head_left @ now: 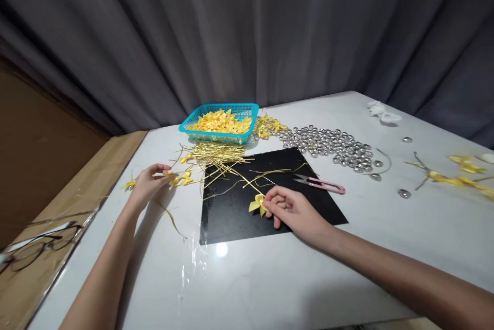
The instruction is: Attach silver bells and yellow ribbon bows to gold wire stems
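My right hand (291, 209) is closed in a pinch on a yellow ribbon bow (256, 204), just above the black mat (235, 224). A thin gold cord runs up and left from the pinch. At the left, my left hand (146, 185) has its thumb and forefinger together at the edge of a small yellow ribbon piece; other yellow ribbon bows (186, 178) lie beside the fingertips. Pink-handled thread snips (322, 184) rest on the mat's right side. Beyond the mat is a pile of gold cord lengths (218, 154), some crossing onto it.
A blue plastic basket (252, 114) full of yellow ribbon bows stands at the back. Many shiny silver beads (324, 142) spread to its right. Finished-looking yellow strands (459, 179) lie far right, and white crumpled material (384, 113) behind. Eyeglasses (34, 253) sit on cardboard at left.
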`<state>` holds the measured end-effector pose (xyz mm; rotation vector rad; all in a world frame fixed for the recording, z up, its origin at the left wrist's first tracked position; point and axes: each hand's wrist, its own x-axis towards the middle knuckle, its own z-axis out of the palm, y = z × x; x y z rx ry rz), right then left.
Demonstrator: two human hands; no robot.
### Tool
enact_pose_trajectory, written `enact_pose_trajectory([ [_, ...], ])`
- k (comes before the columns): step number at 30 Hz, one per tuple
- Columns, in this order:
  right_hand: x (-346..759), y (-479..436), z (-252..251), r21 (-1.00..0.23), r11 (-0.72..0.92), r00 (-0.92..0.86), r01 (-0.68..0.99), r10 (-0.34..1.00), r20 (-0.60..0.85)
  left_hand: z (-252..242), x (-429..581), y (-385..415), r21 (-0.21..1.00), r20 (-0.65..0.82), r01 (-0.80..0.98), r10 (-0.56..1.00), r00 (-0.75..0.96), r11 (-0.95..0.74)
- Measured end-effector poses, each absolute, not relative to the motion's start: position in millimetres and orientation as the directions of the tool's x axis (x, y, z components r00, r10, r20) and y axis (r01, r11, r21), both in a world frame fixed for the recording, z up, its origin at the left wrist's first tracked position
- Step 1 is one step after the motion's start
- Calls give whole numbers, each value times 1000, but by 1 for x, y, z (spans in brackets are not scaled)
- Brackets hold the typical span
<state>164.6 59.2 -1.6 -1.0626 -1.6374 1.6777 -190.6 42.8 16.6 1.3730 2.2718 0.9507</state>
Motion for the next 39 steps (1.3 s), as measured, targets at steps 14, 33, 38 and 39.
enact_pose_trajectory([
  [14,166,57,-2,-985,-105,-531,140,831,-164,9,-161,50,537,162,840,968,-189,74],
  [33,164,52,-4,-999,18,-449,43,894,-3,6,-11,2,880,40,472,999,36,-52],
  [38,166,51,-3,-994,-44,-511,98,855,-88,0,-12,3,920,-3,391,1000,-29,14],
  [39,166,51,-3,-993,-46,-524,108,846,-96,0,-13,3,924,-1,382,999,-39,16],
])
